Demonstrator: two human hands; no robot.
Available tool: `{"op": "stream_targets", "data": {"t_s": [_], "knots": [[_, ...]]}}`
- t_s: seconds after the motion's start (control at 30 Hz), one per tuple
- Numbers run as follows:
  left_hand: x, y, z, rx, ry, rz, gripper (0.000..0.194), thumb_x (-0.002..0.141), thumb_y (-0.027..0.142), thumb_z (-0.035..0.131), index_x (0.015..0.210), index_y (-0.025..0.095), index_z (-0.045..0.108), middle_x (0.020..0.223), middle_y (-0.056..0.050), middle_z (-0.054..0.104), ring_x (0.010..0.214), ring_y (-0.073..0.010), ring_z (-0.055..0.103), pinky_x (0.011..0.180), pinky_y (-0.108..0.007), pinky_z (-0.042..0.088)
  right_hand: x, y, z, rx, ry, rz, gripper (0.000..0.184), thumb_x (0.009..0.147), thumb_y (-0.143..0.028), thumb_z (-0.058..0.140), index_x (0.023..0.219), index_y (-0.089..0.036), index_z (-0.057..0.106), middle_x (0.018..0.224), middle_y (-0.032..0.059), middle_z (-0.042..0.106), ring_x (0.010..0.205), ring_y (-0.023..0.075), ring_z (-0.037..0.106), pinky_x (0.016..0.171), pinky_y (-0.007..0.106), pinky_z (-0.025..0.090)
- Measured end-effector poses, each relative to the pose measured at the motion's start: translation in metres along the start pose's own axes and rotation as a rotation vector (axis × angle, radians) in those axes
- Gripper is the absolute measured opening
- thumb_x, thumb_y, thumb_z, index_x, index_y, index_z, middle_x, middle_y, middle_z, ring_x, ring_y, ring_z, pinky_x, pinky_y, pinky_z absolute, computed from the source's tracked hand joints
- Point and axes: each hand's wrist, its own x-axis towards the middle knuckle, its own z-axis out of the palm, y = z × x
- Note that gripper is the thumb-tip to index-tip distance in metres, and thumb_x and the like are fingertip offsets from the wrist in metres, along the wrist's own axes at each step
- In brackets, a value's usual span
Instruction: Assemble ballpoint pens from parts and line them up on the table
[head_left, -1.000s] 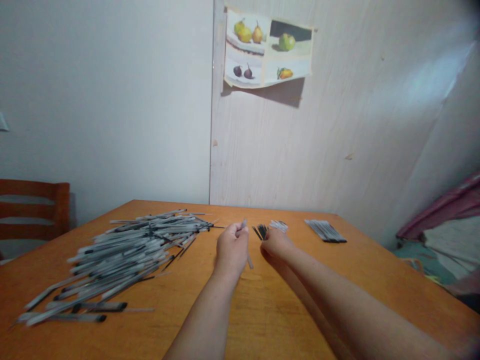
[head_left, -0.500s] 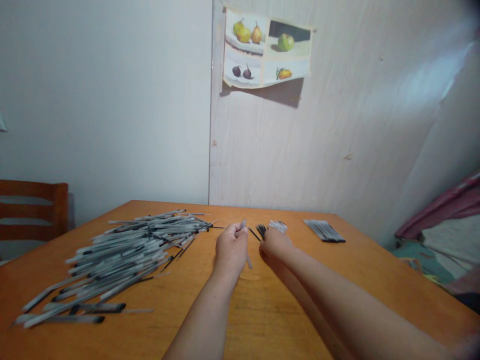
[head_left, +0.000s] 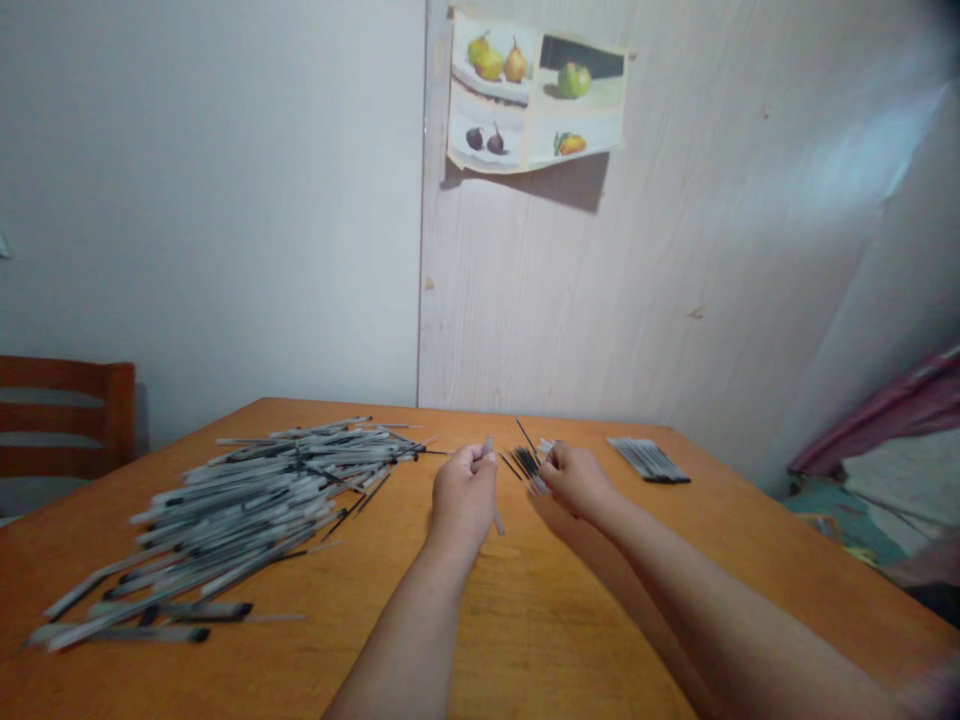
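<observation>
My left hand is closed around a translucent grey pen barrel, whose two ends stick out above and below the fist. To its right, the fingertips of my right hand are pinched together on a thin dark pen refill that slants up and to the left. Just left of those fingers lies a small bunch of dark-tipped refills on the table. Small clear pieces show partly behind the right hand; their kind is not clear.
A large loose heap of pens and pen parts covers the left of the wooden table. On the right lies a neat row of pen barrels with black ends. A wooden chair stands at the left, beyond the edge.
My right hand has moved right, off the bunch of refills, and a slanted dark refill now shows at its fingertips. The left hand keeps its hold on the barrel, almost unmoved.
</observation>
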Motion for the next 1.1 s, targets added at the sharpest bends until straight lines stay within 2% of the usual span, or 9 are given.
{"op": "stream_targets", "data": {"t_s": [0.13, 0.23, 0.43, 0.6, 0.73, 0.97, 1.1], "knots": [[-0.001, -0.002, 0.001, 0.008, -0.024, 0.016, 0.026, 0.082, 0.034, 0.055, 0.095, 0.018, 0.07, 0.076, -0.002, 0.068, 0.066, -0.0146, 0.059, 0.062, -0.024, 0.043, -0.014, 0.014, -0.009, 0.392, -0.013, 0.051, 0.012, 0.079, -0.024, 0.05, 0.069, -0.018, 0.055, 0.054, 0.0, 0.059, 0.048, 0.0123, 0.053, 0.047, 0.022, 0.033], [-0.003, -0.003, 0.001, 0.032, -0.058, 0.018, 0.026, 0.082, 0.036, 0.055, 0.094, 0.018, 0.07, 0.074, -0.002, 0.068, 0.065, -0.0144, 0.058, 0.058, -0.023, 0.041, -0.027, 0.023, -0.014, 0.673, 0.007, 0.094, 0.007, 0.075, -0.026, 0.052, 0.075, -0.019, 0.054, 0.052, -0.0044, 0.053, 0.045, 0.0107, 0.047, 0.046, 0.021, 0.032], [-0.009, -0.001, 0.005, 0.036, -0.124, 0.005, 0.028, 0.081, 0.034, 0.056, 0.097, 0.017, 0.07, 0.081, -0.004, 0.07, 0.07, -0.015, 0.06, 0.06, -0.023, 0.041, -0.037, 0.042, -0.037, 1.013, 0.154, 0.14, 0.023, 0.07, -0.03, 0.063, 0.086, -0.015, 0.065, 0.058, -0.0041, 0.052, 0.052, 0.0099, 0.043, 0.05, 0.022, 0.033], [-0.013, -0.001, 0.008, 0.036, -0.23, 0.015, 0.031, 0.081, 0.036, 0.055, 0.096, 0.015, 0.071, 0.078, -0.004, 0.068, 0.067, -0.0153, 0.058, 0.062, -0.025, 0.042, -0.042, 0.039, -0.06, 1.269, 0.106, 0.147, 0.027, 0.066, -0.031, 0.075, 0.085, -0.014, 0.068, 0.072, 0.0009, 0.059, 0.057, 0.0088, 0.046, 0.051, 0.022, 0.037], [-0.015, 0.002, 0.008, 0.088, -0.284, 0.078, 0.028, 0.08, 0.033, 0.056, 0.092, 0.015, 0.074, 0.081, -0.005, 0.071, 0.076, -0.0172, 0.06, 0.073, -0.027, 0.044, -0.043, 0.036, -0.067, 1.364, 0.059, 0.136, 0.034, 0.065, -0.039, 0.082, 0.082, -0.014, 0.067, 0.073, 0.001, 0.061, 0.056, 0.0067, 0.047, 0.049, 0.019, 0.038], [-0.018, 0.005, 0.007, 0.15, -0.363, 0.142, 0.028, 0.082, 0.03, 0.056, 0.098, 0.018, 0.075, 0.094, -0.007, 0.074, 0.085, -0.0204, 0.063, 0.08, -0.03, 0.045, -0.039, 0.049, -0.067, 1.302, 0.18, 0.096, 0.039, 0.066, -0.046, 0.082, 0.08, -0.014, 0.064, 0.071, 0.0014, 0.062, 0.055, 0.0074, 0.049, 0.048, 0.019, 0.039], [-0.02, 0.005, 0.006, 0.207, -0.396, 0.208, 0.025, 0.083, 0.03, 0.055, 0.095, 0.02, 0.075, 0.092, -0.006, 0.074, 0.084, -0.0206, 0.063, 0.079, -0.03, 0.045, -0.038, 0.054, -0.071, 1.253, 0.217, 0.083, 0.042, 0.066, -0.05, 0.081, 0.079, -0.014, 0.063, 0.067, 0.0011, 0.062, 0.053, 0.0081, 0.049, 0.046, 0.02, 0.037]]}}
